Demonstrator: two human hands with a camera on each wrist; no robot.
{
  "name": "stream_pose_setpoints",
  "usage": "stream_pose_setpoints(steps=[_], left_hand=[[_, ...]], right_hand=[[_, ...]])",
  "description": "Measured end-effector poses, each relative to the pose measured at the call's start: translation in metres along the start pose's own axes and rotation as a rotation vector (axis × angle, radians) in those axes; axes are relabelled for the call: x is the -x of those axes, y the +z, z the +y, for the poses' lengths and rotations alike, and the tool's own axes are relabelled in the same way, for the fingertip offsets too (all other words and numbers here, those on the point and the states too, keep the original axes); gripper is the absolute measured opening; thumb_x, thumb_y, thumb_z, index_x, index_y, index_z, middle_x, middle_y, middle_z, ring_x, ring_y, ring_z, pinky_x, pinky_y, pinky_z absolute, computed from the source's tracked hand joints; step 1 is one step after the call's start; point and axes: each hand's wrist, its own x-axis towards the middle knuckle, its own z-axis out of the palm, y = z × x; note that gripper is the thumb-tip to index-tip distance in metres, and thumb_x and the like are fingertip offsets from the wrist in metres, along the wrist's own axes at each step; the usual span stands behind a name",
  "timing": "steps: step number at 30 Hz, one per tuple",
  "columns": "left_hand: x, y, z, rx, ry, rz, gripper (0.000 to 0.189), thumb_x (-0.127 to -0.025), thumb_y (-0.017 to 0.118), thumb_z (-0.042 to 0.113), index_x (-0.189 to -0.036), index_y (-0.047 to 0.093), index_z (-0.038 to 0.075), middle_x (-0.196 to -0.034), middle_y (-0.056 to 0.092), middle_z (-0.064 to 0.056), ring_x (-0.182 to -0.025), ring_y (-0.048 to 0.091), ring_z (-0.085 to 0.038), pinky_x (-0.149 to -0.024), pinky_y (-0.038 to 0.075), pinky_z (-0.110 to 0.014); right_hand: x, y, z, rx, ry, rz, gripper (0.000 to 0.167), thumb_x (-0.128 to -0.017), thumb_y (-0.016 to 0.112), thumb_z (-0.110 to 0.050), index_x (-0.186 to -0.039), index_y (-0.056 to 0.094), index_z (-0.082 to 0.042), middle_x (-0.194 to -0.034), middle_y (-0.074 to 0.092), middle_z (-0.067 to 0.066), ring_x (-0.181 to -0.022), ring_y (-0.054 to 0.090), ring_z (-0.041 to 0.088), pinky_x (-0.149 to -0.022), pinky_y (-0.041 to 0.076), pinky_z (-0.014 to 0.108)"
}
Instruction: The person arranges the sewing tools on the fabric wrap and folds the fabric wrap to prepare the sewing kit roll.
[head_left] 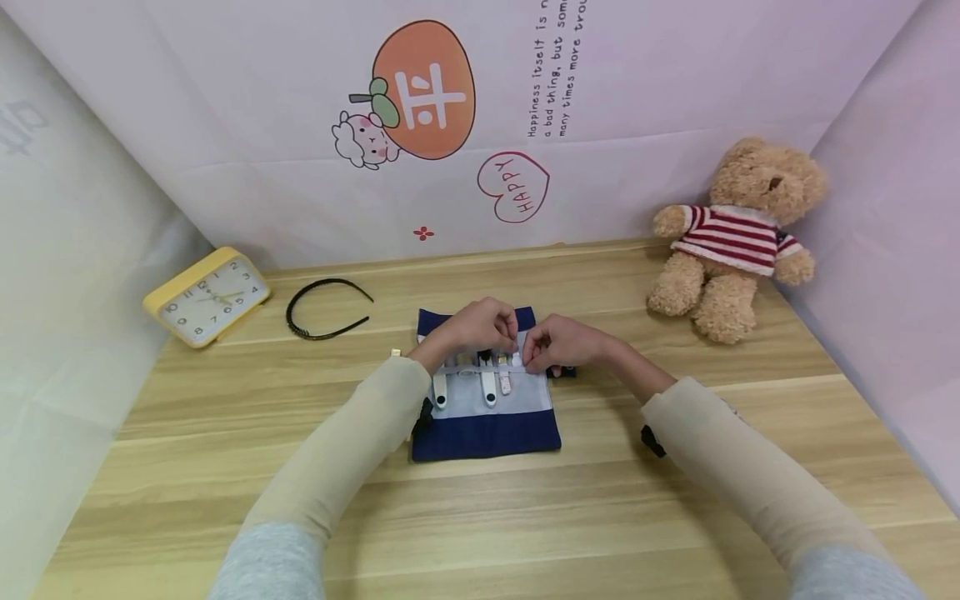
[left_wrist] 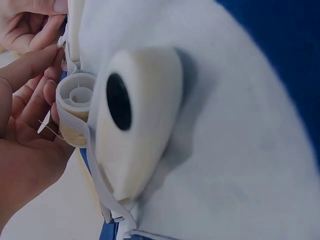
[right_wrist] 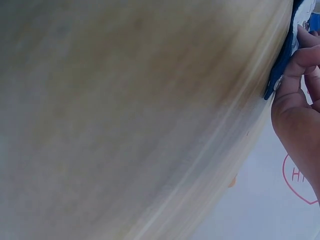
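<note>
A navy fabric sewing pouch [head_left: 487, 435] lies unfolded on the table, its pale lining crossed by a white elastic band [left_wrist: 95, 165]. Under the band sit white-handled tools with a black dot, one of them the tool [head_left: 440, 392] at left, and a small thread spool [left_wrist: 75, 97]. My left hand [head_left: 483, 323] arches over the upper part of the pouch, thumb and finger pinching the band near its right part. From the right, my right hand [head_left: 562, 342] pinches the pouch's right edge beside the band's end. The two hands' fingertips are close together and partly hide the slots.
A yellow clock [head_left: 213, 298] and a black headband [head_left: 330, 336] are at the back left of the wooden table [head_left: 262, 433]. At the back right a teddy bear [head_left: 738, 237] in a striped shirt leans by the wall. Printed white cloth hangs behind and at the sides.
</note>
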Motion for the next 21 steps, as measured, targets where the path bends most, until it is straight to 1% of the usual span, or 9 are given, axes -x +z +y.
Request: stream_pose_setpoints(steps=[6, 11, 15, 17, 21], left_hand=[[-0.0009, 0.0007, 0.0004, -0.03, -0.016, -0.029, 0.011, -0.09, 0.077, 0.006, -0.09, 0.066, 0.008, -0.08, 0.069, -0.004, -0.072, 0.062, -0.018, -0.07, 0.048, -0.029], [-0.0024, 0.0014, 0.0006, -0.037, -0.012, -0.08, 0.011, -0.09, 0.076, 0.004, -0.089, 0.066, 0.006, -0.077, 0.069, -0.005, -0.07, 0.061, -0.017, -0.07, 0.049, -0.028], [-0.0021, 0.0031, 0.0008, -0.043, 0.005, -0.128, 0.01, -0.091, 0.074, 0.002, -0.091, 0.065, 0.006, -0.079, 0.069, -0.005, -0.072, 0.061, -0.017, -0.073, 0.049, -0.027], [-0.0016, 0.004, 0.001, -0.033, 0.012, -0.143, 0.01, -0.091, 0.073, -0.001, -0.093, 0.065, 0.005, -0.083, 0.071, -0.005, -0.076, 0.064, -0.016, -0.075, 0.05, -0.027], [-0.0004, 0.0051, 0.002, -0.017, 0.014, -0.142, 0.012, -0.09, 0.072, -0.004, -0.096, 0.065, 0.003, -0.089, 0.073, -0.007, -0.083, 0.068, -0.018, -0.079, 0.052, -0.029]], right_hand=[[-0.001, -0.0003, 0.0009, 0.008, 0.0, -0.007, 0.005, -0.088, 0.074, 0.002, -0.091, 0.073, -0.002, -0.075, 0.065, 0.004, -0.059, 0.054, 0.015, -0.054, 0.049, 0.025], [-0.0016, -0.0004, 0.0022, -0.003, -0.008, -0.011, 0.005, -0.089, 0.073, 0.001, -0.089, 0.072, -0.003, -0.075, 0.065, 0.004, -0.061, 0.055, 0.014, -0.054, 0.049, 0.025], [-0.0024, -0.0004, 0.0034, -0.007, -0.019, -0.014, 0.005, -0.089, 0.072, 0.003, -0.09, 0.072, -0.002, -0.076, 0.066, 0.006, -0.061, 0.055, 0.013, -0.054, 0.049, 0.025], [-0.0028, -0.0002, 0.0035, -0.007, -0.015, -0.013, 0.005, -0.089, 0.072, 0.003, -0.09, 0.072, -0.002, -0.076, 0.066, 0.006, -0.061, 0.055, 0.013, -0.054, 0.049, 0.024], [-0.0024, -0.0002, 0.0028, -0.002, -0.015, -0.013, 0.005, -0.089, 0.072, 0.003, -0.09, 0.072, -0.002, -0.076, 0.065, 0.006, -0.06, 0.055, 0.013, -0.054, 0.049, 0.024]])
